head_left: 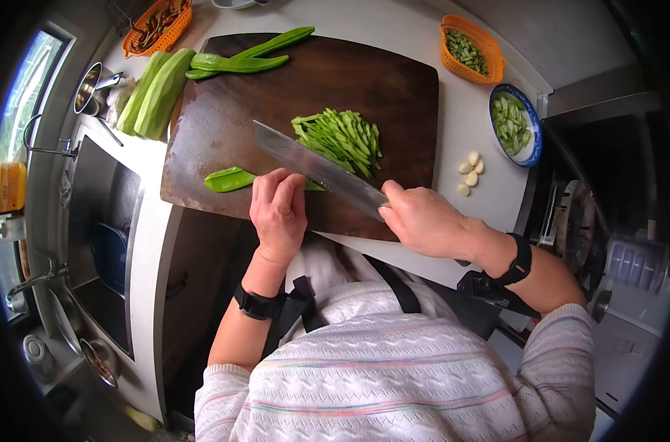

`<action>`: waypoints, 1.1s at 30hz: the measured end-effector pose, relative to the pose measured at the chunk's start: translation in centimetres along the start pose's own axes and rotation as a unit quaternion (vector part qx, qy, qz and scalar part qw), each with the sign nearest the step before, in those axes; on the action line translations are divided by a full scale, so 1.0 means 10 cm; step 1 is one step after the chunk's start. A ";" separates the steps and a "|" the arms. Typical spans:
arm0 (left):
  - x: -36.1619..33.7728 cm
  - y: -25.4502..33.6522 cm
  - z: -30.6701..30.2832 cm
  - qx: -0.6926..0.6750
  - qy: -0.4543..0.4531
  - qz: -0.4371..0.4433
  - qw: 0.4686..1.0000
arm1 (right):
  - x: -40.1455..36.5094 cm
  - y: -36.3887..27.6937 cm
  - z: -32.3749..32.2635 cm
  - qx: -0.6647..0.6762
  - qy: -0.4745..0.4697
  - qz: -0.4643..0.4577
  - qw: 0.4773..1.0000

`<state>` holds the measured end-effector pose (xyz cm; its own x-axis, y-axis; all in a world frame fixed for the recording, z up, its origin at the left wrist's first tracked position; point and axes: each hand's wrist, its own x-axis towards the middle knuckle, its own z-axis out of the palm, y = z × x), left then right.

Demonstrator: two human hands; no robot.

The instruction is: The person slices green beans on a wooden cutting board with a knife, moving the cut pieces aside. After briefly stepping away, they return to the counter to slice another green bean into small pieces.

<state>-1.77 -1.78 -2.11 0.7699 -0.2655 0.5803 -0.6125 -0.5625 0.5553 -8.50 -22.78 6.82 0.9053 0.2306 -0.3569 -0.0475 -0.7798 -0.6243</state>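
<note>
My right hand (431, 219) grips the handle of a broad-bladed kitchen knife (305, 163), whose blade slants up to the left over the board. The fingers of my left hand (280, 206) are curled, knuckles beside the blade, pressing on a flat green pod (230, 179). That pod lies near the front edge of the dark wooden cutting board (394, 81); its right end shows past the fingers, partly hidden by the blade. Behind the knife sits a heap of thin green strips (342, 140). Whole green pods (239, 64) rest at the back left of the board.
Pale green gourds (165, 92) lie at the board's left edge, beside the sink (99, 221). On the right are garlic cloves (470, 173), a blue-rimmed bowl (535, 121) of green slices and an orange basket (497, 70). Another orange basket (162, 37) holds reddish-brown pieces.
</note>
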 end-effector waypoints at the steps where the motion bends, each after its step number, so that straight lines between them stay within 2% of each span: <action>1: -0.01 0.00 -0.01 -0.001 0.001 -0.005 1.000 | -0.02 0.01 -0.01 0.001 -0.001 -0.001 1.000; 10: -0.01 -0.02 -0.01 -0.002 0.003 -0.004 1.000 | 0.01 -0.11 -0.09 -0.019 -0.025 0.003 1.000; 12: -0.02 -0.01 -0.01 0.001 0.001 -0.003 1.000 | 0.15 -0.11 0.01 -0.023 -0.001 -0.028 0.999; 18: 0.01 -0.01 -0.13 0.008 -0.010 -0.009 1.000 | 0.14 -0.02 0.07 -0.006 0.024 -0.022 0.999; 21: 0.00 -0.04 -0.19 0.035 -0.003 -0.032 0.999 | 0.15 -0.08 -0.01 -0.011 -0.013 0.019 1.000; 25: -0.01 -0.09 -0.17 0.041 -0.015 -0.054 0.998 | 0.10 -0.05 -0.04 -0.011 -0.027 0.018 0.999; 27: -0.01 -0.10 -0.17 0.036 -0.014 -0.046 0.998 | 0.05 -0.02 -0.03 -0.014 0.002 -0.006 1.000; 33: -0.01 -0.11 -0.17 0.026 -0.010 -0.043 0.999 | -0.04 -0.17 -0.12 -0.040 -0.017 0.004 0.999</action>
<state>-1.51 0.18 -1.77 0.8232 -0.2295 0.5193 -0.5340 -0.6235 0.5710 -8.25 -22.24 8.88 0.8901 0.2420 -0.3861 -0.0201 -0.8257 -0.5637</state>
